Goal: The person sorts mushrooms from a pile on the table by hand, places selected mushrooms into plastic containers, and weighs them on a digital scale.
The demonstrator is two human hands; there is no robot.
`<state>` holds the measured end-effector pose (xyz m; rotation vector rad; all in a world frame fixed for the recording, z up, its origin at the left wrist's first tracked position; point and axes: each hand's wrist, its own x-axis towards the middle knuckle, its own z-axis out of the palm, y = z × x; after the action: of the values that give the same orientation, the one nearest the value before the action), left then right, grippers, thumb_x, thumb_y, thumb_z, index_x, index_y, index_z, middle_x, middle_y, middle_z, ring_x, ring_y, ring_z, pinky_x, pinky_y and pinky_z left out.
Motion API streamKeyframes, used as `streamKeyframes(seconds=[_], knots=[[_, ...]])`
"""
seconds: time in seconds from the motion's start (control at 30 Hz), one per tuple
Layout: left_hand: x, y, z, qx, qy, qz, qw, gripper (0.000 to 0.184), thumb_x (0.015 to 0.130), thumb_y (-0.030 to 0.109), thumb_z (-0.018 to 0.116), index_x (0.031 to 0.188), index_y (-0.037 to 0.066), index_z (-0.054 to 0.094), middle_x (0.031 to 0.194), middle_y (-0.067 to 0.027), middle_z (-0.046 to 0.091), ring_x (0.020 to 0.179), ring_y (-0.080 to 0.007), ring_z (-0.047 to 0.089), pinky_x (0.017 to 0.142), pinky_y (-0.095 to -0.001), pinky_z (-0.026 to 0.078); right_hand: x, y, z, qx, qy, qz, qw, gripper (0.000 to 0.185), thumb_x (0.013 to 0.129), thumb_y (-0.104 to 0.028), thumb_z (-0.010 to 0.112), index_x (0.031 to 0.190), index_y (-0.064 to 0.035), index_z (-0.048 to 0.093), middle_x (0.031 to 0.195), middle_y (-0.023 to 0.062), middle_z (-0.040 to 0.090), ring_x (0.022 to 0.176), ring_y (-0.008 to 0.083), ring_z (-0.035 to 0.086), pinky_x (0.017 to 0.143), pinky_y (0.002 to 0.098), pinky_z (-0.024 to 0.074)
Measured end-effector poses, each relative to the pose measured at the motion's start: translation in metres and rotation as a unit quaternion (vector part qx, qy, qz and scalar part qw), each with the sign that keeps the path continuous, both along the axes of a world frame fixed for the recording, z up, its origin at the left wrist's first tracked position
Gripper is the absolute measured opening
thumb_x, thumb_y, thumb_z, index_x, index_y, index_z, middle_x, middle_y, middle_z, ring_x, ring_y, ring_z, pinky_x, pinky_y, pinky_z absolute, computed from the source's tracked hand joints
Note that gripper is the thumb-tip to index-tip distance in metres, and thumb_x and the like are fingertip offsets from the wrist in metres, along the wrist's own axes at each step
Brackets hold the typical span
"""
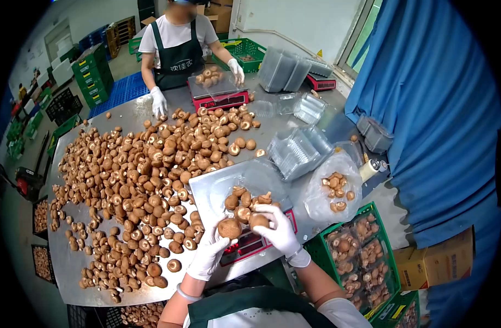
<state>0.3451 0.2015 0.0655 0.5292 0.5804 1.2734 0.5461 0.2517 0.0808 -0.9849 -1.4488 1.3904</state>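
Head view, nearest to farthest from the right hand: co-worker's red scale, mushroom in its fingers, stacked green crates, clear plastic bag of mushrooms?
1. Held mushroom, in the right hand.
2. Clear plastic bag, just beyond, to the right.
3. Co-worker's red scale, across the table.
4. Stacked green crates, far left background.

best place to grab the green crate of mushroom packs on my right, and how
I'd take the green crate by the upper rims of its two long sides, coming from above: it sits upright and those rims frame the clear packs. I'd avoid the near end, where another crate crowds it.
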Motion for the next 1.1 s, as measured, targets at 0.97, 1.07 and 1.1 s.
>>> streamKeyframes(seconds=[0.97, 1.07, 1.1], knots=[[-0.128, -0.019, 0.024, -0.082, 0.317, 0.372, 0.868, 0.058, 0.085, 0.016, 0.061, 0.138, 0.009, 0.041, 0.130, -0.0105, 0.049, 0.111, -0.0191, 0.051, 0.094, -0.0282, 0.044, -0.003, 0.047, 0.023, 0.396, -0.373, -0.079, 0.835, 0.032, 0.080, -0.015, 0.065, 0.110, -0.0063, 0.060, 0.114, 0.0125, 0.059, 0.106, 0.0307, 0.055, 0.090, 0.0406, 0.0444], [-0.205, -0.091, -0.013, -0.113, 0.277, 0.504, 0.810, 0.051, 0.088, 0.022, 0.059, 0.134, 0.007, 0.045, 0.130, -0.0127, 0.050, 0.113, -0.0202, 0.051, 0.097, -0.0334, 0.043, 0.043, 0.055, 0.022, 0.365, -0.416, -0.197, 0.810, 0.031, 0.082, -0.014, 0.065, 0.111, -0.0058, 0.061, 0.113, 0.0132, 0.060, 0.103, 0.0311, 0.056, 0.091, 0.0411, 0.0433], [-0.250, -0.137, -0.047, -0.081, 0.265, 0.553, 0.786, 0.049, 0.089, 0.023, 0.057, 0.133, 0.004, 0.045, 0.130, -0.0130, 0.050, 0.116, -0.0208, 0.049, 0.101, -0.0348, 0.041, 0.057, 0.057, 0.017, 0.349, -0.417, -0.218, 0.810, 0.029, 0.082, -0.014, 0.064, 0.110, -0.0056, 0.061, 0.113, 0.0133, 0.061, 0.104, 0.0309, 0.056, 0.091, 0.0408, 0.0432]])
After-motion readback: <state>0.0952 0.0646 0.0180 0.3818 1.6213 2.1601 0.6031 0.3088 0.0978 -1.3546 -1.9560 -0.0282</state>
